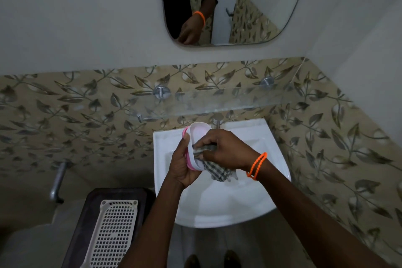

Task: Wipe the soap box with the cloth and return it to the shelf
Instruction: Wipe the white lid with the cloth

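Two hands meet over the white sink [269,137], working on one small item. The left hand [181,164] is clamped around the soap box [196,137], a white box with a pink edge, holding it tilted on its side with the open face turned toward the right hand. The right hand [226,150] is closed on the cloth [217,169], a grey-and-white checked rag, and presses a bunched part of it against the box's lower wall; the rest of the cloth hangs below that hand over the basin. An orange beaded bracelet [256,165] circles the right wrist.

Just beyond the hands, a metal tap [217,121] stands at the back of the sink. Above it, farther from the hands, the glass shelf [217,100] runs along the leaf-patterned tiles [65,104] on two round metal brackets. Higher still, a mirror [250,6] reflects a hand with an orange band.

To the left of the left forearm sits a dark stool [87,213] with a white perforated plastic tray [113,235] lying on it. No brand, label or writing can be read on the box, the cloth or anything else.
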